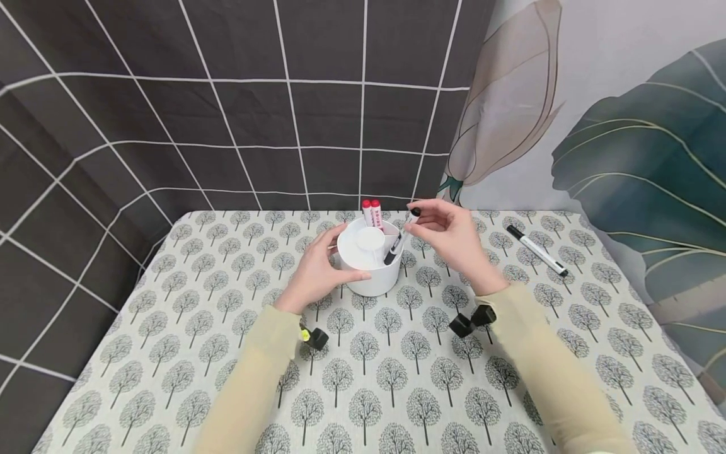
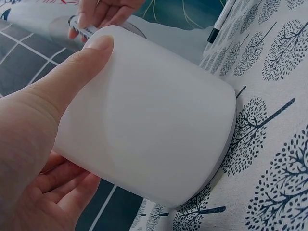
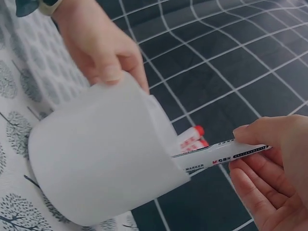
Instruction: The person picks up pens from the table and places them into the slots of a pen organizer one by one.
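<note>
My left hand (image 1: 319, 270) grips the round white pen holder (image 1: 374, 284), thumb across its near side and fingers round the far left side. Between thumb and fingers, my right hand (image 1: 456, 239) pinches a white whiteboard marker (image 1: 399, 242) with black ends. The marker slants, its lower end at the holder's right compartment and its upper end in the fingers. In the right wrist view, lettering shows along the marker (image 3: 204, 158), and its lower end is hidden behind the holder's wall. Two red-capped markers (image 1: 372, 214) stand in the holder's back compartment.
Another black-and-white marker (image 1: 537, 250) lies on the tablecloth (image 1: 420, 378) to the right of my right hand. A dark curtain with white grid lines (image 1: 323, 113) hangs behind the table, and a leaf-patterned one (image 1: 641, 145) hangs at the right.
</note>
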A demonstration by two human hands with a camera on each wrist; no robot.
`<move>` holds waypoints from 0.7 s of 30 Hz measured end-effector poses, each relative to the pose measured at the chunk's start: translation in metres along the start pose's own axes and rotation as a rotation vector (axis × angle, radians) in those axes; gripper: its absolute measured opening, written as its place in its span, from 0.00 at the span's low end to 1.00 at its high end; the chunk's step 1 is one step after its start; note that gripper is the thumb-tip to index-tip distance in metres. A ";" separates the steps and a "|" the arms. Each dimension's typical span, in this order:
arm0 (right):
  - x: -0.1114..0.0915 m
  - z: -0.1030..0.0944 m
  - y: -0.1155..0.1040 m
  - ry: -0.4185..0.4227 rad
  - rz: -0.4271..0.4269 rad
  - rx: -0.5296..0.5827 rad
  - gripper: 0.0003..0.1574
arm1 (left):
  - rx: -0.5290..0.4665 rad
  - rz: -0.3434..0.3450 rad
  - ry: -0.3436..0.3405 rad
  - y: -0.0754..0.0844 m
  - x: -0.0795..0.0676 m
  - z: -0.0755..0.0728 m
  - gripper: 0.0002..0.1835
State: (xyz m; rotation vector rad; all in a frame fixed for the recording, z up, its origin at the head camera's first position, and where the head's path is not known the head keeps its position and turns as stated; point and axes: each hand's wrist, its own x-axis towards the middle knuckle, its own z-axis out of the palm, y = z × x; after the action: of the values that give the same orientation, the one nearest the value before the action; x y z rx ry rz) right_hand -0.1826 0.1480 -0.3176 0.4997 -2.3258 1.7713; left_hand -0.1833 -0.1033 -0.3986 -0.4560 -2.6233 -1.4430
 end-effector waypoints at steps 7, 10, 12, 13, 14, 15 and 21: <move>0.001 0.006 0.010 -0.018 0.004 0.013 0.22 | -0.008 0.004 -0.002 0.001 0.000 0.000 0.59; 0.000 0.005 0.012 -0.009 0.003 0.040 0.23 | -0.011 0.007 -0.002 0.001 0.000 0.000 0.59; -0.002 0.002 0.012 0.005 0.008 0.050 0.23 | -0.010 0.005 -0.003 0.000 0.000 0.000 0.59; -0.002 0.001 0.011 0.012 0.014 0.052 0.23 | -0.010 0.005 -0.004 0.000 0.000 0.000 0.59; -0.003 -0.001 0.011 0.019 0.019 0.051 0.23 | -0.008 0.005 -0.004 0.000 0.000 0.000 0.60; -0.004 -0.003 0.011 0.026 0.023 0.047 0.23 | -0.006 0.003 -0.005 0.000 0.000 0.000 0.60; -0.008 -0.016 0.008 0.054 0.030 0.051 0.22 | 0.009 -0.003 -0.004 0.001 0.000 0.000 0.60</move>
State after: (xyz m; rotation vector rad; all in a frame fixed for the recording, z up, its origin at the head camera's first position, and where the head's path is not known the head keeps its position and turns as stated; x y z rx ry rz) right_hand -0.1790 0.1661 -0.3231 0.4211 -2.2688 1.8380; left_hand -0.1827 -0.1032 -0.3981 -0.4551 -2.6335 -1.4322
